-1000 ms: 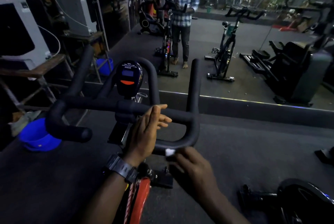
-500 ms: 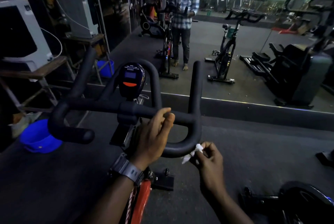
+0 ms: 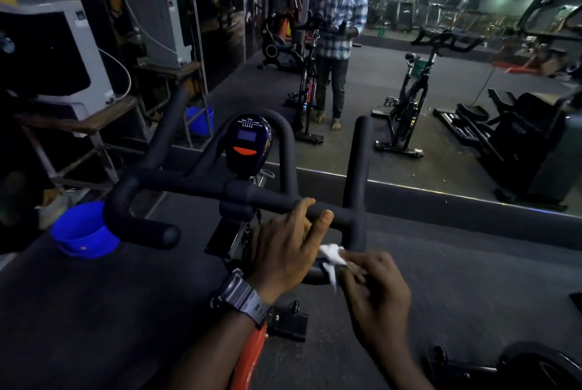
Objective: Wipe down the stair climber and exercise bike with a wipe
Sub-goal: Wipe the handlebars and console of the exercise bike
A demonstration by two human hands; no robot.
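Observation:
An exercise bike stands right in front of me, with black padded handlebars [image 3: 195, 183], a small console [image 3: 248, 142] and a red frame [image 3: 250, 358] below. My left hand [image 3: 285, 248], with a watch on the wrist, rests on the crossbar just right of the stem, fingers curled over it. My right hand [image 3: 376, 282] pinches a small white wipe [image 3: 332, 259] against the lower right curve of the handlebar. The stair climber [image 3: 529, 144] shows as a dark machine at the right in the wall mirror.
A wall mirror [image 3: 362, 74] ahead reflects a person in a checked shirt, bikes and the gym floor. A blue bucket [image 3: 83, 230] sits on the floor at left beside a wooden stand [image 3: 78, 125] holding a grey machine. A dark wheel lies at the lower right.
My left hand has come down from open fingers to a grip on the crossbar. My right hand has lifted the wipe from under the bar's curve up against it.

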